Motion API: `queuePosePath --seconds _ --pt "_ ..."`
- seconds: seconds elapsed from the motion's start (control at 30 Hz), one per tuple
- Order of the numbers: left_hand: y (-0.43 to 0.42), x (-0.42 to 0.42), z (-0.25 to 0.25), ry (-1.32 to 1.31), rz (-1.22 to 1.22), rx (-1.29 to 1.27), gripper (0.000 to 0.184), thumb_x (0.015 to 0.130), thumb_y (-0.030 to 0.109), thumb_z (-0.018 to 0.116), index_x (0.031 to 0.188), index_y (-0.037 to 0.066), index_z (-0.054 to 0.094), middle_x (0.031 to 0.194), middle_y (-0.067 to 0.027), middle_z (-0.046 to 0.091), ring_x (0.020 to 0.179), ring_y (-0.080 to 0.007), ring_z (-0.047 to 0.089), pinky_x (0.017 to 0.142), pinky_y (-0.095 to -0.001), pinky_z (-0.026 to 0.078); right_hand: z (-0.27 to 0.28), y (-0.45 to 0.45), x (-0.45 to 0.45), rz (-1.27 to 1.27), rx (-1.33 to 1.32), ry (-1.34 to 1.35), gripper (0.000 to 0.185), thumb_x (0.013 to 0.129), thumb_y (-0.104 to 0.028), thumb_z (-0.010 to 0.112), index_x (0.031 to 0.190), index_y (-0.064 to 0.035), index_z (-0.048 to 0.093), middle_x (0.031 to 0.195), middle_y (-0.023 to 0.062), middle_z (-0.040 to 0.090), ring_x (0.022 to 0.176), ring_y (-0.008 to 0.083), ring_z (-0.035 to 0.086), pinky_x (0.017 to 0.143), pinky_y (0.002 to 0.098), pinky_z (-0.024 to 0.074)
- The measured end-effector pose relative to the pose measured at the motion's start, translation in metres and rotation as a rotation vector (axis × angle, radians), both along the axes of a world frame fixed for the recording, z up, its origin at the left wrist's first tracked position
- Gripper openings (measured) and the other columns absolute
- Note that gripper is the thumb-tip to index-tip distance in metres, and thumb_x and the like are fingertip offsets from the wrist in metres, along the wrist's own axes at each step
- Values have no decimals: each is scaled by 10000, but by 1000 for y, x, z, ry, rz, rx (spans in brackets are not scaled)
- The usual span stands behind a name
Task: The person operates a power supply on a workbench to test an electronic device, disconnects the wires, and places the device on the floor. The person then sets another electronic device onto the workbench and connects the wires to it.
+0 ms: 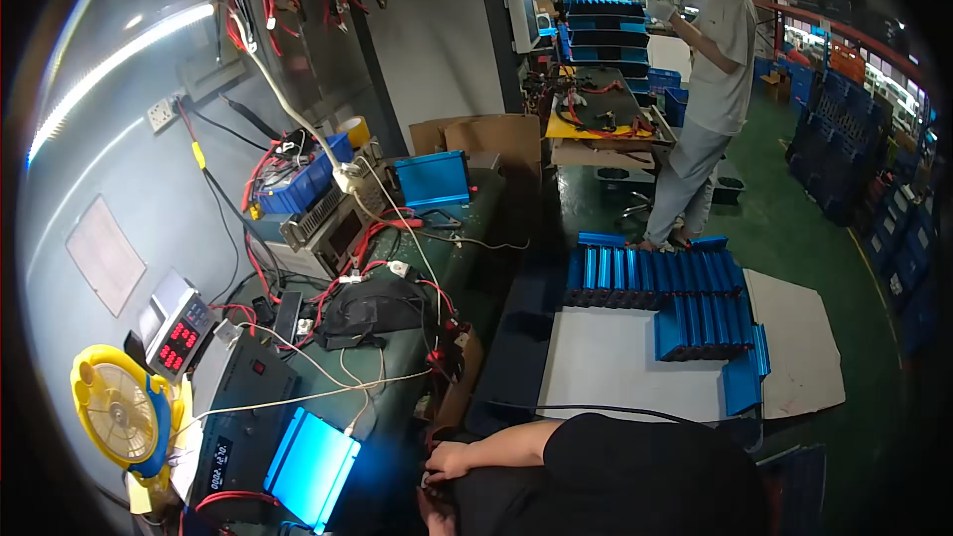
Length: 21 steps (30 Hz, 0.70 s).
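My right hand point(452, 461) reaches in from the black sleeve, its fingers bent together beside the bench edge. A small pale bit shows at the fingertips; I cannot make out what it is. Just below, my left hand point(435, 513) is only partly in view, its fingers mostly hidden. To the left of both hands, a shiny blue metal case point(313, 469) lies on the green bench point(397, 407), with a thin pale cable plugged in at its upper edge. Beside that case stands a dark instrument point(243, 402) with a lit number display.
A yellow-blue fan point(119, 407), a red-digit meter point(182, 337) and a black cloth bundle point(372, 313) share the bench with loose cables. Another blue case point(432, 179) sits farther back. Rows of blue cases point(650, 278) stand on a white board point(606, 357). Beyond, a person point(720, 69) stands.
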<state>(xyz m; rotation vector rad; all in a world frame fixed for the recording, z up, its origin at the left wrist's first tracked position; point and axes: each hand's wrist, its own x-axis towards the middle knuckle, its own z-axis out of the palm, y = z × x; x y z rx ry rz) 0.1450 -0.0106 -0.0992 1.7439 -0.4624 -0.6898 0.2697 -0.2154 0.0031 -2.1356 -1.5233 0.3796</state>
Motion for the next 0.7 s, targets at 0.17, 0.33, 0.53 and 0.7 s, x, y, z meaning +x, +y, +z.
queuePosePath --seconds 0.17,0.33,0.53,0.7 --pt "-67 -15 21 663 1269 -908 512 1122 355 314 1539 72 406 1466 -71 511 1349 -175 457 1156 -330 332 16 -11 -1 31 59 -33 542 1011 -532 493 969 -20 669 846 248 686 902 450 655 986 537 439" --pt "-61 -27 5 566 1169 -834 552 1128 398 270 1543 54 389 1523 -92 468 1400 -211 416 1194 -345 285 27 -14 -4 26 51 -31 514 1007 -510 488 962 -37 684 859 246 699 895 463 658 906 529 481" --pt "-69 -27 15 199 1259 66 561 1113 479 307 1381 58 564 1286 -67 633 1197 -214 573 1026 -354 438 20 -9 -2 -9 126 -31 514 1022 -516 488 902 -45 657 765 213 669 807 430 656 870 512 470" --pt "-78 -29 46 -43 1405 -233 400 1074 477 504 931 120 611 760 19 521 670 -90 490 624 -252 399 15 -13 0 35 269 -110 507 985 -540 545 889 -53 651 754 211 664 784 414 657 762 504 496"
